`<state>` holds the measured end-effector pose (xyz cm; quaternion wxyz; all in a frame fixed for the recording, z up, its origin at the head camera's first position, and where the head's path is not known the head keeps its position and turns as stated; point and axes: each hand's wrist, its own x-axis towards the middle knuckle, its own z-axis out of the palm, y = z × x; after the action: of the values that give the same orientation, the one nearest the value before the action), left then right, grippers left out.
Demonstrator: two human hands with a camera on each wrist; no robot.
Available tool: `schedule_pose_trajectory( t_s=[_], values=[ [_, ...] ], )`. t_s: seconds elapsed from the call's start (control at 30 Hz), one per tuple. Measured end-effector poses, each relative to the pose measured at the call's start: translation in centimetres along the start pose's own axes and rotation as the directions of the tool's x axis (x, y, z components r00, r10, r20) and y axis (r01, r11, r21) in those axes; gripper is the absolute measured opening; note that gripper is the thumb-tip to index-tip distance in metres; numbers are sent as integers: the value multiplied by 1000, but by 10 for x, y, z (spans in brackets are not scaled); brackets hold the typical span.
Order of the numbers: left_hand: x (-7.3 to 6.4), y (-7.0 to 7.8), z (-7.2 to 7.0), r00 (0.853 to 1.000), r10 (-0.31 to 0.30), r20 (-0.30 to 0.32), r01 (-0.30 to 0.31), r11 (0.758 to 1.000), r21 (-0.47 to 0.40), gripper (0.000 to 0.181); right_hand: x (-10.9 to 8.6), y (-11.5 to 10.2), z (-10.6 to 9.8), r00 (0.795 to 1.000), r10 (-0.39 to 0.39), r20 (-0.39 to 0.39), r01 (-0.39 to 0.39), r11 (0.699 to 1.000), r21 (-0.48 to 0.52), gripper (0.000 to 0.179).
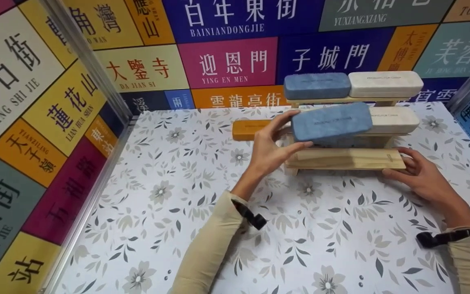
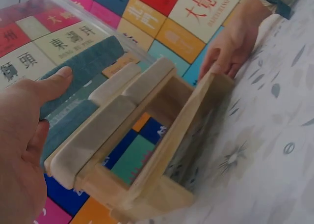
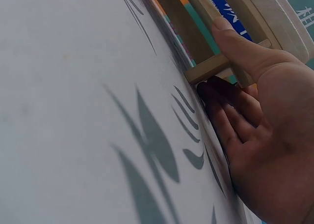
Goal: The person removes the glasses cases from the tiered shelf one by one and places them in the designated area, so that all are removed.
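In the head view my left hand [image 1: 269, 143] holds a blue glasses case [image 1: 331, 122], tilted in front of the middle tier of a stepped wooden rack [image 1: 345, 158]. Its thumb is at the case's lower edge, the fingers at the upper left. My right hand [image 1: 422, 173] grips the right end of the rack's bare lowest shelf, thumb in front and the other fingers curled beyond. Another blue case [image 1: 316, 85] and a white case [image 1: 386, 83] lie side by side on the top tier. Two white cases [image 2: 95, 138] sit on the middle tier, one mostly hidden behind the held case in the head view.
An orange case [image 1: 245, 130] lies left of the rack, partly behind my left hand. Beneath everything is a white floral tabletop [image 1: 202, 196]. Coloured sign panels [image 1: 227, 61] wall off the back and left side, and a metal-framed panel stands at right.
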<state>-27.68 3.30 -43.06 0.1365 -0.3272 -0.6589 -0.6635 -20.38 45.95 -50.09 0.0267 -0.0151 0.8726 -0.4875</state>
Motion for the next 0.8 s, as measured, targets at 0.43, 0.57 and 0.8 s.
schedule_pose_trajectory(
  t_s=[0.43, 0.57, 0.8],
  values=[
    [-5, -3, -70, 995, -82, -60, 71, 982, -174, 76, 0, 0, 1, 1000, 16, 3, -16, 1000, -15, 90],
    [-6, -4, -90, 992, -86, -94, 67, 979, -194, 75, 0, -2, 2, 1000, -2, -7, 2, 1000, 6, 88],
    [-11, -12, -117, 978, -128, -164, 96, 977, -193, 73, -1, -2, 4, 1000, -30, -9, 30, 998, 51, 84]
  ],
)
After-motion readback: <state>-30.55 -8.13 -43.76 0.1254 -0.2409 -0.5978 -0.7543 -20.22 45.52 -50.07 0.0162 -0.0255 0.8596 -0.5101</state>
